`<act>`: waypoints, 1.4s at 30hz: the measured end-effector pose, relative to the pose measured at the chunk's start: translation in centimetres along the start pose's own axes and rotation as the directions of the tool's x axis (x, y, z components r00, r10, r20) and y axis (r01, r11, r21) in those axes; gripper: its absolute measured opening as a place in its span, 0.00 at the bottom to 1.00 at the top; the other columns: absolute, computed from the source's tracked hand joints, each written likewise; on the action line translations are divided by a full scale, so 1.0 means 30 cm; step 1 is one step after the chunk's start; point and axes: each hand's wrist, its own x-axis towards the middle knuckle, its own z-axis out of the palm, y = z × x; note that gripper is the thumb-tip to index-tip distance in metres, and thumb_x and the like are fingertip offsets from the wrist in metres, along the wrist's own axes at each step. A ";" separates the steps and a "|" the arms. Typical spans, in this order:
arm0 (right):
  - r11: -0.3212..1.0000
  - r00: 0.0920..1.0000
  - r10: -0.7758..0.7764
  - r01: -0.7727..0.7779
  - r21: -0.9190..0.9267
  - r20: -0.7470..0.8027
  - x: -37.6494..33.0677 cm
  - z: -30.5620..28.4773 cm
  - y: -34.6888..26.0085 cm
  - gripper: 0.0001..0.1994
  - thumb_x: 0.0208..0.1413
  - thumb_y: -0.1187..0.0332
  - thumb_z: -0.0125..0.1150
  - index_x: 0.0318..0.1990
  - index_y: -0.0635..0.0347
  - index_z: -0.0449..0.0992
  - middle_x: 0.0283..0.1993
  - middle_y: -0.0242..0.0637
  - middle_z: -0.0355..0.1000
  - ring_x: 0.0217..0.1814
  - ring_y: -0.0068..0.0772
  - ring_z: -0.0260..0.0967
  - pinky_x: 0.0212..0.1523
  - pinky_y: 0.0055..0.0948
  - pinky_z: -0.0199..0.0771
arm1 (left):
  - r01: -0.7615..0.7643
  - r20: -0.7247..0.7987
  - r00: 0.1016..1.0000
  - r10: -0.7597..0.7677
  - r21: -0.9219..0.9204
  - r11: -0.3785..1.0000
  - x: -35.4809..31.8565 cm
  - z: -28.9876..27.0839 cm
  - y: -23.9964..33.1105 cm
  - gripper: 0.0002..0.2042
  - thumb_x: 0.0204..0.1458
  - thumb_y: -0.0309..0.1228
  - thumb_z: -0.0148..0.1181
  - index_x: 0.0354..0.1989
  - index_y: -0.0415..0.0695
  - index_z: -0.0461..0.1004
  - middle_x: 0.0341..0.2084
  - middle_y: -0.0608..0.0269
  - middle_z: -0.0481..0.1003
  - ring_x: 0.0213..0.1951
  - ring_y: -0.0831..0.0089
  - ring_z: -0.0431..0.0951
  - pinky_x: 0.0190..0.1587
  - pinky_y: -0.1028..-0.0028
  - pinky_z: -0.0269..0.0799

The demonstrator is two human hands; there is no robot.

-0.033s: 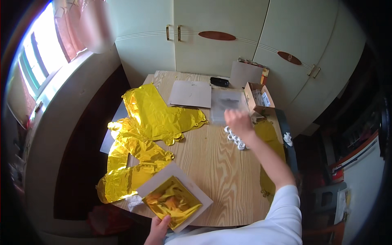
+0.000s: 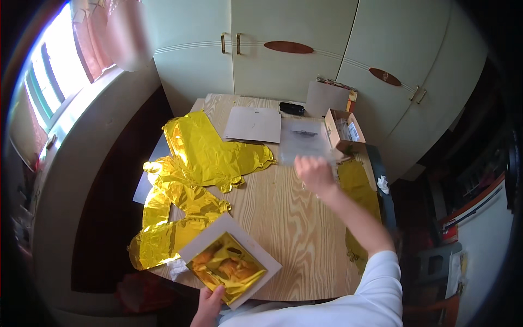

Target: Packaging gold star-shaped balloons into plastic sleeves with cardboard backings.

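Note:
At the near edge of the table, my left hand point(image 2: 208, 302) grips a white card point(image 2: 265, 268) with a folded gold foil sheet point(image 2: 226, 267) on it, thumb on top. My right hand point(image 2: 316, 173) is closed above the table, just in front of a clear plastic sheet point(image 2: 299, 141). Whether anything small is between its fingers is hidden. Flat, crumpled gold foil balloons point(image 2: 204, 152) with small tabs lie along the left side. Another gold foil piece point(image 2: 360, 210) lies flat at the right edge, under my right forearm.
At the back stand a white card stack point(image 2: 254, 124), a black case point(image 2: 292, 108) and an open cardboard box point(image 2: 344, 131) with small packets. Crumpled white tissue point(image 2: 177, 268) lies by the near left edge, another wad point(image 2: 383, 185) at the right. Pale cupboards point(image 2: 294, 71) rise behind the wooden table point(image 2: 289, 229).
My right hand has come slightly toward me and now covers the small white rings that showed beside it. The card and foil in my left hand have tilted slightly.

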 end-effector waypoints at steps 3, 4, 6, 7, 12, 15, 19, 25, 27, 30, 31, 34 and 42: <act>0.978 0.985 -0.069 0.035 0.205 0.160 -0.181 -0.174 -0.229 0.01 0.45 0.73 0.59 0.25 0.56 0.74 0.21 0.30 0.71 0.24 0.27 0.75 0.21 0.28 0.75 | -0.083 0.043 0.995 0.091 -0.158 0.984 0.004 0.065 0.063 0.12 0.62 0.31 0.55 0.47 0.36 0.72 0.42 0.56 0.77 0.43 0.68 0.79 0.46 0.66 0.78; 0.957 0.962 -0.095 0.018 0.289 0.254 -0.232 -0.209 -0.298 0.00 0.45 0.73 0.58 0.26 0.57 0.75 0.21 0.31 0.72 0.23 0.28 0.75 0.21 0.28 0.77 | -0.085 0.042 0.995 0.092 -0.144 0.986 0.000 0.074 0.081 0.11 0.62 0.30 0.54 0.48 0.36 0.72 0.42 0.56 0.77 0.44 0.67 0.79 0.47 0.65 0.77; 0.892 0.937 -0.089 -0.076 0.445 0.338 -0.297 -0.257 -0.404 0.02 0.44 0.72 0.59 0.27 0.58 0.74 0.22 0.33 0.73 0.23 0.30 0.77 0.21 0.29 0.78 | -0.063 0.039 0.997 0.069 -0.136 0.989 -0.006 0.065 0.073 0.10 0.62 0.29 0.53 0.47 0.35 0.72 0.42 0.57 0.77 0.43 0.69 0.79 0.44 0.68 0.77; 0.867 0.936 -0.042 -0.140 0.478 0.350 -0.322 -0.263 -0.450 0.03 0.45 0.71 0.59 0.27 0.58 0.74 0.22 0.33 0.73 0.23 0.31 0.77 0.21 0.29 0.78 | -0.047 0.037 0.998 0.052 -0.123 0.991 -0.014 0.061 0.065 0.10 0.62 0.29 0.53 0.46 0.35 0.72 0.42 0.58 0.77 0.41 0.71 0.79 0.42 0.69 0.77; 0.729 0.901 0.049 -0.328 0.601 0.431 -0.324 -0.354 -0.491 0.13 0.52 0.57 0.62 0.30 0.58 0.74 0.33 0.36 0.75 0.37 0.34 0.77 0.31 0.29 0.80 | 0.113 0.058 0.992 -0.112 -0.023 0.993 -0.084 0.043 -0.009 0.11 0.62 0.29 0.54 0.48 0.35 0.72 0.39 0.61 0.77 0.37 0.75 0.77 0.38 0.74 0.74; 0.684 0.837 0.039 -0.421 0.596 0.546 -0.352 -0.378 -0.424 0.22 0.53 0.56 0.63 0.48 0.65 0.75 0.47 0.42 0.72 0.53 0.38 0.70 0.48 0.37 0.76 | 0.169 0.111 0.980 -0.165 -0.022 0.985 -0.111 0.046 -0.047 0.13 0.62 0.29 0.54 0.51 0.35 0.71 0.44 0.59 0.76 0.42 0.73 0.76 0.46 0.72 0.73; 0.646 0.819 0.107 -0.489 0.587 0.564 -0.496 -0.379 -0.452 0.33 0.53 0.50 0.62 0.58 0.69 0.69 0.63 0.51 0.63 0.67 0.50 0.58 0.67 0.43 0.58 | 0.236 0.126 0.964 -0.235 0.004 0.972 -0.131 0.019 -0.097 0.13 0.62 0.30 0.54 0.50 0.35 0.72 0.45 0.59 0.76 0.44 0.73 0.76 0.48 0.71 0.73; 0.716 0.855 0.075 -0.405 0.569 0.513 -0.582 -0.427 -0.563 0.39 0.56 0.43 0.55 0.65 0.68 0.61 0.71 0.53 0.53 0.75 0.53 0.46 0.73 0.49 0.43 | 0.216 0.062 0.974 -0.220 0.066 0.974 -0.135 -0.052 -0.114 0.11 0.62 0.30 0.55 0.47 0.35 0.74 0.40 0.63 0.77 0.40 0.76 0.76 0.45 0.73 0.73; 0.702 0.875 -0.007 -0.341 0.625 0.484 -0.571 -0.388 -0.536 0.40 0.57 0.41 0.54 0.66 0.66 0.60 0.72 0.51 0.52 0.76 0.51 0.44 0.73 0.50 0.41 | 0.187 0.057 0.980 -0.192 0.081 0.979 -0.128 -0.076 -0.101 0.11 0.62 0.30 0.55 0.46 0.36 0.74 0.39 0.64 0.77 0.38 0.78 0.76 0.43 0.74 0.73; 0.706 0.892 -0.089 -0.258 0.659 0.444 -0.528 -0.330 -0.473 0.39 0.56 0.41 0.53 0.66 0.65 0.61 0.72 0.48 0.51 0.76 0.49 0.43 0.73 0.50 0.40 | 0.168 0.047 0.984 -0.174 0.113 0.979 -0.105 -0.063 -0.071 0.10 0.63 0.30 0.54 0.46 0.36 0.74 0.38 0.65 0.77 0.37 0.80 0.75 0.41 0.76 0.72; 0.712 0.896 -0.112 -0.229 0.664 0.430 -0.511 -0.325 -0.459 0.39 0.56 0.41 0.54 0.65 0.64 0.61 0.72 0.47 0.51 0.76 0.48 0.43 0.74 0.50 0.40 | 0.157 0.041 0.986 -0.163 0.124 0.980 -0.102 -0.051 -0.063 0.10 0.63 0.30 0.54 0.46 0.35 0.74 0.38 0.65 0.77 0.37 0.80 0.75 0.41 0.76 0.72; 0.611 0.807 -0.009 -0.463 0.642 0.591 -0.471 -0.386 -0.476 0.35 0.54 0.48 0.61 0.62 0.66 0.65 0.70 0.47 0.55 0.73 0.47 0.49 0.71 0.49 0.48 | 0.136 -0.008 0.991 -0.136 0.158 0.978 -0.107 -0.012 -0.069 0.10 0.63 0.28 0.54 0.47 0.35 0.74 0.38 0.65 0.77 0.37 0.80 0.74 0.40 0.77 0.71; 0.697 0.894 0.244 -0.432 0.573 0.376 -0.525 -0.397 -0.613 0.26 0.51 0.59 0.63 0.54 0.68 0.72 0.60 0.45 0.67 0.65 0.46 0.61 0.67 0.48 0.59 | 0.033 0.013 0.999 -0.039 0.324 0.945 -0.129 0.005 -0.123 0.10 0.63 0.28 0.54 0.46 0.34 0.74 0.37 0.67 0.77 0.37 0.83 0.73 0.40 0.79 0.69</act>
